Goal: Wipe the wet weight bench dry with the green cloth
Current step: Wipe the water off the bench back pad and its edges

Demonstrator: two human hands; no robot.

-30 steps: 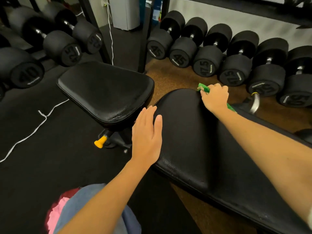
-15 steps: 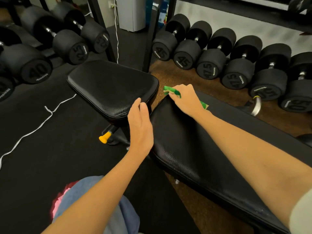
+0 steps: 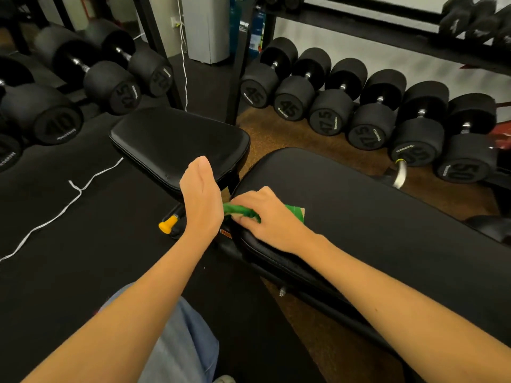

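The black weight bench has a long back pad (image 3: pixel 359 205) running to the right and a shorter seat pad (image 3: pixel 177 142) to the left. My right hand (image 3: pixel 265 217) presses the green cloth (image 3: pixel 240 210) against the near left corner of the long pad, by the gap between the pads. A flat corner of the cloth (image 3: pixel 296 212) sticks out behind the hand. My left hand (image 3: pixel 201 194) hovers flat, fingers together, over the near edge of the seat pad and holds nothing.
Black dumbbells (image 3: pixel 326 106) line the floor under a rack behind the bench, and more dumbbells (image 3: pixel 110 84) lie at the left. A yellow adjustment knob (image 3: pixel 167 225) sticks out under the seat. A white cord (image 3: pixel 63 208) trails over the black floor mat.
My right hand has dragged the green cloth from the far rounded end of the long pad towards me, down to its near left corner. My left hand has lifted off the pad.
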